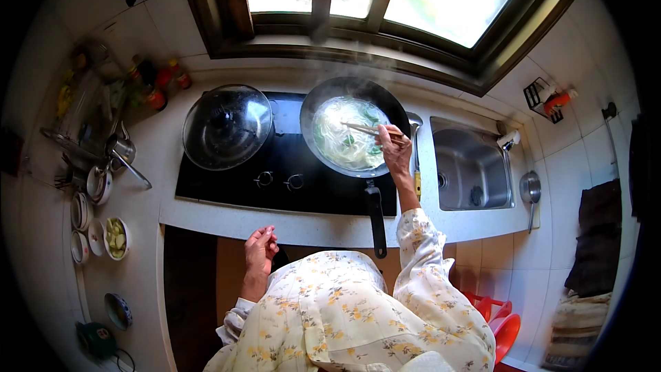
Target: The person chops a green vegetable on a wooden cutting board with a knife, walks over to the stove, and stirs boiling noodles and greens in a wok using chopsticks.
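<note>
My right hand (394, 150) is closed around a pair of wooden chopsticks (359, 127). Their tips reach into a wok (310, 107) on the right side of the stove. Pale noodles (339, 141) and green leaves (349, 140) lie in whitish liquid there, with steam rising. The wok's black handle (376, 224) points toward my body, below my right wrist. Near the counter's front edge, my left hand (260, 248) hangs with its fingers curled together, and I see nothing in them.
A lidded pan (224, 131) occupies the left side of the black stove (234, 186). Right of the stove is a steel sink (475, 165). Bowls, one with pale chunks (116, 238), line the left counter, along with a small pot (122, 148) and bottles (155, 98).
</note>
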Action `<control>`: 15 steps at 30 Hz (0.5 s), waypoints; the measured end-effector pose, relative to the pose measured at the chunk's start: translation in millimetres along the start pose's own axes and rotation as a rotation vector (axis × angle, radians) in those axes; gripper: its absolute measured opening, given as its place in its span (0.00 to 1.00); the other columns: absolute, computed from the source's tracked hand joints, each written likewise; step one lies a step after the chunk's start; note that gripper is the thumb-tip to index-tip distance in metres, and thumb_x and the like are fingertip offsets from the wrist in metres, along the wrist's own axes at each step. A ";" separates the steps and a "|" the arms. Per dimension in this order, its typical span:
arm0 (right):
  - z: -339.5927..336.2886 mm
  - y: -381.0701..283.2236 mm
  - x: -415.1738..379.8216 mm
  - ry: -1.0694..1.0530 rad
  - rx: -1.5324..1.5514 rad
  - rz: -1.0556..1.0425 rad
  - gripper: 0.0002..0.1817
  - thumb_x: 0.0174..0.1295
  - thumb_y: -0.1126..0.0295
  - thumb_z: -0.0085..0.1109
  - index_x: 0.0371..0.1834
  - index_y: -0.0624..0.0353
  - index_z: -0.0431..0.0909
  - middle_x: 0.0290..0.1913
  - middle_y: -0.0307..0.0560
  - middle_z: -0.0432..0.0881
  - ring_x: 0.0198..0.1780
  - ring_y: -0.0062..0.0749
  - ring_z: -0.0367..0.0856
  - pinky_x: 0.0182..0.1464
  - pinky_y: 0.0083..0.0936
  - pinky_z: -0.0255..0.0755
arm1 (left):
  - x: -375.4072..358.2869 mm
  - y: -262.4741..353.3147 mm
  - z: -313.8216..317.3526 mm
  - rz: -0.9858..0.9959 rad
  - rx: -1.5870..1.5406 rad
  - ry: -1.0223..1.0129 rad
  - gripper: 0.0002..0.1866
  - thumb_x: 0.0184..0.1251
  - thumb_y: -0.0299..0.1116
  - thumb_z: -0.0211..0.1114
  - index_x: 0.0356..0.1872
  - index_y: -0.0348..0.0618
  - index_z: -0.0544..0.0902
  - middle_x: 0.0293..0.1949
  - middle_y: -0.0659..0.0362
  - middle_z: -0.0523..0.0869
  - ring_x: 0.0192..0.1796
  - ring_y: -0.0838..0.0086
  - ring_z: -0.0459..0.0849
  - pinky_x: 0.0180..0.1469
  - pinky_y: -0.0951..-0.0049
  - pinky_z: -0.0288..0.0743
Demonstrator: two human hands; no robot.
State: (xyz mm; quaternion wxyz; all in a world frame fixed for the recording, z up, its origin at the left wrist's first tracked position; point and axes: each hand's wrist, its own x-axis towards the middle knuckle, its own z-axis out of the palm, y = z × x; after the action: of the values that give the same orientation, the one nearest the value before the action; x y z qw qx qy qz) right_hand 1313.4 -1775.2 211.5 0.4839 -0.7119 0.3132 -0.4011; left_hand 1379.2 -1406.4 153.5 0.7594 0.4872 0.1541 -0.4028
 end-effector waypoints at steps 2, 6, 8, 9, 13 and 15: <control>-8.9 -1.8 -3.0 -0.014 -0.037 -0.013 0.12 0.62 0.64 0.58 0.34 0.63 0.81 0.22 0.42 0.82 0.24 0.19 0.80 0.26 0.15 0.72 | -0.8 0.1 -6.3 0.014 -0.017 0.014 0.05 0.63 0.29 0.60 0.37 0.41 0.77 0.23 0.62 0.77 0.19 0.83 0.71 0.22 0.83 0.66; -26.5 -18.4 -5.4 0.023 -0.088 0.001 0.12 0.63 0.64 0.56 0.32 0.63 0.80 0.21 0.43 0.82 0.23 0.20 0.80 0.25 0.16 0.72 | -3.5 0.7 -11.0 0.038 -0.022 0.031 0.05 0.63 0.29 0.60 0.37 0.40 0.77 0.23 0.62 0.77 0.19 0.83 0.71 0.22 0.83 0.66; -30.5 -27.9 -6.9 0.036 -0.061 -0.007 0.12 0.63 0.64 0.55 0.32 0.63 0.80 0.21 0.43 0.81 0.23 0.20 0.80 0.24 0.16 0.72 | -4.4 0.5 -9.7 0.035 -0.020 0.027 0.05 0.63 0.29 0.60 0.37 0.40 0.77 0.23 0.62 0.77 0.19 0.83 0.71 0.22 0.83 0.66; -30.3 -33.2 -8.5 0.025 -0.010 0.007 0.12 0.63 0.64 0.55 0.32 0.64 0.80 0.21 0.44 0.81 0.22 0.20 0.80 0.24 0.16 0.72 | -4.5 0.3 -8.8 0.031 -0.015 0.021 0.05 0.63 0.29 0.60 0.37 0.40 0.77 0.23 0.62 0.77 0.19 0.83 0.71 0.22 0.83 0.66; -21.2 -26.8 -6.8 -0.004 -0.024 -0.004 0.13 0.63 0.64 0.55 0.30 0.64 0.80 0.19 0.44 0.81 0.20 0.20 0.79 0.23 0.16 0.71 | -3.2 -1.5 -2.3 0.007 0.014 -0.014 0.05 0.63 0.29 0.60 0.37 0.41 0.77 0.23 0.63 0.77 0.19 0.83 0.71 0.22 0.83 0.66; -21.7 -8.5 1.1 0.110 -0.206 -0.083 0.12 0.63 0.65 0.56 0.32 0.64 0.79 0.20 0.43 0.81 0.19 0.19 0.78 0.22 0.16 0.71 | -3.6 -1.0 1.9 -0.016 0.030 -0.021 0.05 0.63 0.29 0.60 0.37 0.41 0.77 0.23 0.63 0.77 0.20 0.83 0.71 0.23 0.83 0.66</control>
State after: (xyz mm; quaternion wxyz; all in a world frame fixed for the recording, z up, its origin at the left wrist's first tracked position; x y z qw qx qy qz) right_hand 1295.5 -1782.8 224.4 0.3732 -0.7471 0.3491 -0.4250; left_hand 1375.9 -1406.6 156.0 0.7502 0.4930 0.1438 -0.4165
